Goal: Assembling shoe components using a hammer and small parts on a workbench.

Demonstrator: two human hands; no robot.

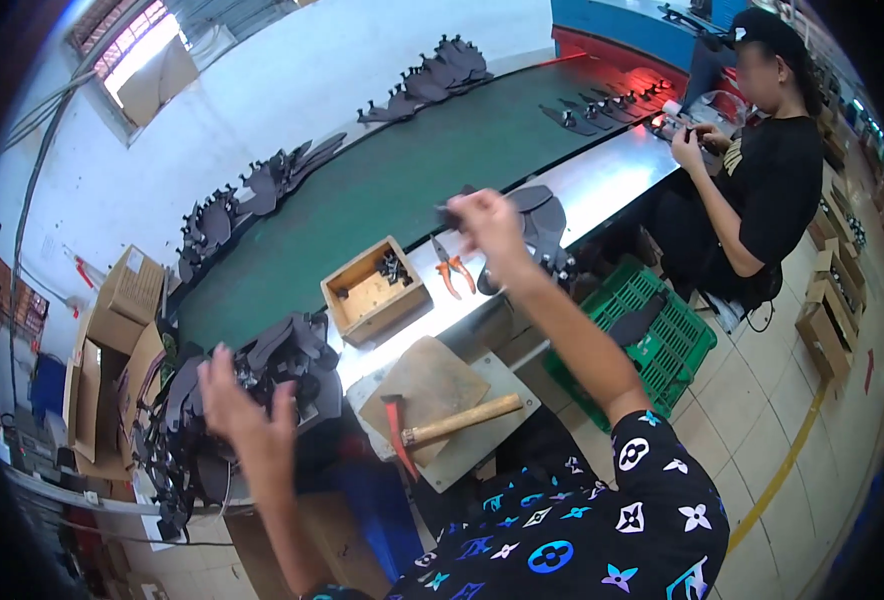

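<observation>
My left hand (247, 420) is open, thumb apart from the fingers, over a heap of dark grey flat pieces (287, 345) with black fittings. Its fingers are slightly blurred and nothing shows in them. My right hand (492, 232) reaches over the metal edge of the bench, fingers closed on a dark piece (452, 212) that is mostly hidden by the hand. Just right of it lies a stack of rounded dark grey flat pieces (540, 215). Left of that hand are pliers with orange handles (452, 275) and a wooden box (377, 290) holding small black parts.
A hammer (462, 418) lies on a board on a small stand before me. The green belt (442, 165) carries rows of dark pieces (427, 80). At right a co-worker (752, 170) handles a small part. A green crate (677, 350) and cardboard boxes (827, 325) stand on the floor.
</observation>
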